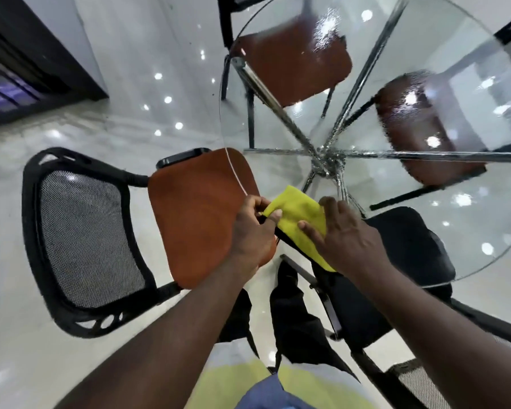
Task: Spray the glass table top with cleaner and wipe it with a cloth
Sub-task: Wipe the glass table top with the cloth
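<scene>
- We see the round glass table top (443, 255) filling the upper right of the frame, with chrome legs (331, 160) meeting beneath its centre.
- We see a chair (201, 219) with a brown seat and black mesh back at left centre, its seat partly under the glass edge.
- We hold the yellow cloth (300, 215) at lower centre, on the near edge of the glass.
- Our right hand (347, 240) lies flat on the cloth, fingers spread.
- Our left hand (252, 231) pinches the cloth's left corner between thumb and fingers.
- No containers are visible.
</scene>
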### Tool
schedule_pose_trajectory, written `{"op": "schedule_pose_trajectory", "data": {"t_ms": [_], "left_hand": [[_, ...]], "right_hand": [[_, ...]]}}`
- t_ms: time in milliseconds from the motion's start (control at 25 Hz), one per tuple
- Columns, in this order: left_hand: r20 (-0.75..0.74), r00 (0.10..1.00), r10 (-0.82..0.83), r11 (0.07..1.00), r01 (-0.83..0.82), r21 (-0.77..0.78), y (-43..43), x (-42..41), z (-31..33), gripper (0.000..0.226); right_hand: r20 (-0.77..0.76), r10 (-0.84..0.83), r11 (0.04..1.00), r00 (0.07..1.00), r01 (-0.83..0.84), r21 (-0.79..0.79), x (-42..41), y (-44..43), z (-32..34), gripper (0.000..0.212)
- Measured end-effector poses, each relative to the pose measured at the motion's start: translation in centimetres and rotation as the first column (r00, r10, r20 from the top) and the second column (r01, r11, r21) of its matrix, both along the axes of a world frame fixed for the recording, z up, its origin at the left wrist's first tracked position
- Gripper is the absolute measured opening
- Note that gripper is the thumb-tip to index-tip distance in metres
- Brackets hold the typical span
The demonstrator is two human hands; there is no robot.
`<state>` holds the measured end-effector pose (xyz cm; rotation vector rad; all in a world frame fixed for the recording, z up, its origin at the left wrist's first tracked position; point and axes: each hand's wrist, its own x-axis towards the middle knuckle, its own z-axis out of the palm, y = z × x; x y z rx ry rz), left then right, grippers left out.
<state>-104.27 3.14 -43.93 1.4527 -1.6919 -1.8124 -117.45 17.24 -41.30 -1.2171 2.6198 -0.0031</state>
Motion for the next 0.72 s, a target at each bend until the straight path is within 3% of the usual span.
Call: {"op": "schedule_pose_trajectory", "data": {"t_ms": [120, 240, 360, 480, 600, 720], "left_hand": [[0.109, 0.993, 0.035, 0.991, -0.02, -0.131, 0.3, -0.6, -1.7, 0.024], [0.202, 0.959, 0.197, 0.962, -0.149, -0.229, 0.2, 0.1, -2.5, 0.034], [0.119, 0.94, 0.32, 0.944, -0.327, 0.043, 0.1, 0.8, -3.2, 0.034], [-0.006, 0.919, 0.395, 0.892, -0.382, 0.241, 0.0, 0.3, -3.6, 0.037], [-0.054, 0.86, 0.507, 0.806, -0.452, 0.382, -0.3, -0.7, -2.9, 0.035], [-0.047, 0.834, 0.55, 0.755, -0.473, 0.454, -1.3, -0.4, -2.8, 0.047]], "right_hand": [[-0.102, 0.228, 0.972, 0.968, -0.232, -0.031, -1.7, -0.2, -3.5, 0.07], [-0.079, 0.564, 0.819, 0.822, -0.569, -0.07, -2.4, -0.3, -6.3, 0.065], [-0.068, 0.642, 0.76, 0.764, -0.645, -0.08, -3.1, -1.2, -8.3, 0.066], [-0.07, 0.661, 0.741, 0.747, -0.664, -0.096, -3.8, -2.3, -8.8, 0.064], [-0.034, 0.628, 0.772, 0.777, -0.628, -0.101, -3.7, -1.3, -8.9, 0.064], [0.002, 0.613, 0.788, 0.79, -0.612, -0.064, -3.6, 1.0, -8.8, 0.064]]}}
